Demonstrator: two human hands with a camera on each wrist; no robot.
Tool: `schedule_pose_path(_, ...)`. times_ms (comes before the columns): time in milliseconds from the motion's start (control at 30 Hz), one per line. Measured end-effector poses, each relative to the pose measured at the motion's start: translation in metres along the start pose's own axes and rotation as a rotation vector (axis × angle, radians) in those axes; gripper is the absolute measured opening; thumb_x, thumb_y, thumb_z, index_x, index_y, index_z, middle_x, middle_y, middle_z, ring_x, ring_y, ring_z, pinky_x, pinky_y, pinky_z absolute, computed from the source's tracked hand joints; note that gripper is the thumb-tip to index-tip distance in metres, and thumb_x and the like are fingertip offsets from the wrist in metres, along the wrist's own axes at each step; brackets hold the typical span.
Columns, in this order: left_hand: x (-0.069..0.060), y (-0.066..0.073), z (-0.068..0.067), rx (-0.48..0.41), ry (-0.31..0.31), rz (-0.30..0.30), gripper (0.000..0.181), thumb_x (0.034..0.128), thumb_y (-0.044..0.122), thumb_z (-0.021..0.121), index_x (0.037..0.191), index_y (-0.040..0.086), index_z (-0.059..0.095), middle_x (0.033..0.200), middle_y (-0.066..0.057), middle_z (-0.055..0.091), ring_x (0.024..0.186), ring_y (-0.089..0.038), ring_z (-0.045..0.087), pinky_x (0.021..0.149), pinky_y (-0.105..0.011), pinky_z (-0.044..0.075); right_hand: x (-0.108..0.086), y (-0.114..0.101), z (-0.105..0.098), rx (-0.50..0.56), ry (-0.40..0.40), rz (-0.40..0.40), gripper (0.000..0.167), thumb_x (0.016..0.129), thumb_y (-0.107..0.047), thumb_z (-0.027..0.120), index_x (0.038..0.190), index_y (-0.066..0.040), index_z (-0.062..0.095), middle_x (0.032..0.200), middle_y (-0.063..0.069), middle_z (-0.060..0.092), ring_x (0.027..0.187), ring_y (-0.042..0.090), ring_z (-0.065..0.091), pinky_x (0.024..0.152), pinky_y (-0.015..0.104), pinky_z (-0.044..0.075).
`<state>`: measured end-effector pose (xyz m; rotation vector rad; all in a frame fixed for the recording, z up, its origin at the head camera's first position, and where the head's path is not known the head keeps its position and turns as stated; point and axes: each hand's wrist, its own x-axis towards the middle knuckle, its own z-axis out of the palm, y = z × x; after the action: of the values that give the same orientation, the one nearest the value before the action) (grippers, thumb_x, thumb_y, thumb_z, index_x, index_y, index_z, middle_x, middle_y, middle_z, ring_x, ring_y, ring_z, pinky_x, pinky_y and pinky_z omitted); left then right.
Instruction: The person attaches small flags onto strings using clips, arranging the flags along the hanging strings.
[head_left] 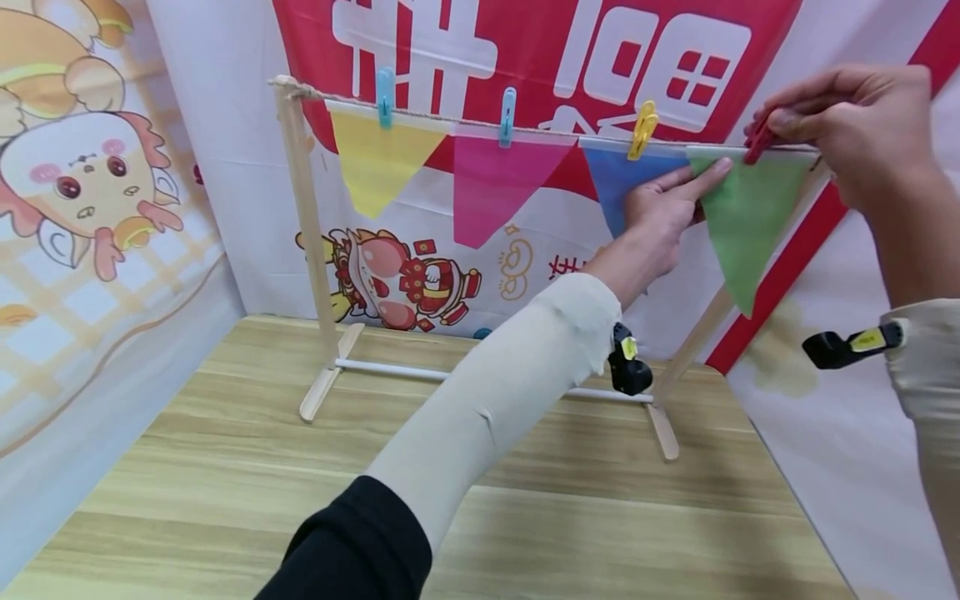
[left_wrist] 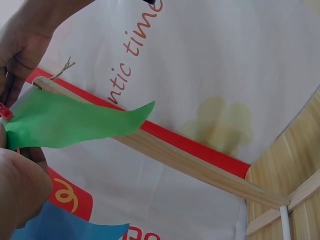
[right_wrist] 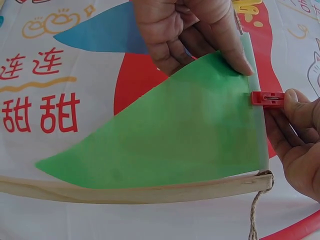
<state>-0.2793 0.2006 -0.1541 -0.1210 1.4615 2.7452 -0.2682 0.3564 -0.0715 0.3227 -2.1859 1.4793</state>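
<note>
A green triangular pennant (head_left: pixel 757 217) hangs at the right end of a twine line (head_left: pixel 551 131). My left hand (head_left: pixel 660 208) pinches its upper left corner, thumb in front and fingers partly hidden behind. Between the thumb and fingers of my right hand (head_left: pixel 873 125) is a red clothespin (head_left: pixel 761 140). Its tip sits over the pennant's folded top edge, as the right wrist view shows with the clothespin (right_wrist: pixel 268 99) pointing inward. Left of it hang a blue pennant (head_left: pixel 609 175) under a yellow clothespin (head_left: pixel 642 131), a pink pennant (head_left: pixel 502 183) and a yellow pennant (head_left: pixel 382 154).
Light-blue clothespins (head_left: pixel 507 117) hold the pink and yellow pennants. A wooden post (head_left: pixel 303 208) carries the line at left, another post (left_wrist: pixel 200 167) at right. A white rod (head_left: pixel 393 369) joins their feet on the wood-grain table (head_left: pixel 225 467). Printed cloth walls stand behind and beside.
</note>
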Motion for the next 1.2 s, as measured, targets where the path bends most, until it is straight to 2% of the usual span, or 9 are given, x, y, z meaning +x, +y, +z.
schedule_pose_path(200,-0.002,0.0,0.004,0.018,-0.013,-0.004,0.018,0.095,0.026,0.094,0.111,0.017,0.092,0.096,0.012,0.08,0.087,-0.013,0.078,0.101,-0.034,0.068,-0.001,0.0,-0.001,-0.019,0.001,0.007,0.036,0.1,-0.034,0.079,0.131,-0.016,0.085,0.125,-0.014,0.085,0.114,0.002,0.075,0.117,0.014,0.049)
schedule_pose_path(400,-0.002,0.0,0.008,0.039,-0.036,-0.003,0.02,0.096,0.027,0.092,0.114,0.019,0.092,0.098,0.012,0.081,0.089,-0.013,0.079,0.102,-0.033,0.068,-0.001,0.002,-0.006,-0.063,0.002,0.018,0.039,0.101,-0.033,0.078,0.135,-0.017,0.083,0.124,-0.018,0.084,0.112,-0.001,0.073,0.119,0.017,0.049)
schedule_pose_path(567,0.0,-0.001,0.005,0.046,-0.035,0.001,0.019,0.0962,0.027,0.092,0.113,0.019,0.092,0.096,0.015,0.08,0.086,-0.01,0.076,0.1,-0.032,0.068,0.0,0.004,-0.006,-0.124,-0.015,0.044,0.04,0.101,-0.035,0.078,0.138,-0.019,0.082,0.125,-0.021,0.082,0.115,-0.002,0.068,0.11,0.012,0.054)
schedule_pose_path(733,0.002,-0.001,0.001,0.056,-0.056,0.01,0.019,0.0974,0.028,0.091,0.114,0.019,0.092,0.097,0.017,0.078,0.085,-0.01,0.075,0.1,-0.033,0.068,0.002,0.006,-0.006,-0.152,-0.038,0.078,0.043,0.1,-0.037,0.079,0.141,-0.022,0.08,0.126,-0.023,0.081,0.111,-0.002,0.068,0.102,0.008,0.055)
schedule_pose_path(967,0.003,0.0,-0.005,0.048,-0.079,0.016,0.02,0.0989,0.026,0.089,0.118,0.02,0.091,0.099,0.016,0.078,0.09,-0.013,0.078,0.101,-0.035,0.069,0.004,0.007,-0.004,-0.17,-0.074,0.082,0.047,0.101,-0.034,0.079,0.146,-0.021,0.077,0.144,-0.016,0.076,0.115,0.0,0.063,0.081,0.003,0.056)
schedule_pose_path(1200,0.004,0.002,-0.01,0.08,-0.091,0.031,0.019,0.0992,0.026,0.089,0.117,0.019,0.091,0.098,0.008,0.085,0.093,-0.019,0.086,0.1,-0.033,0.069,0.006,0.009,-0.005,-0.157,-0.075,0.063,0.05,0.102,-0.03,0.08,0.151,-0.022,0.073,0.157,-0.013,0.07,0.118,-0.001,0.061,0.082,0.005,0.057)
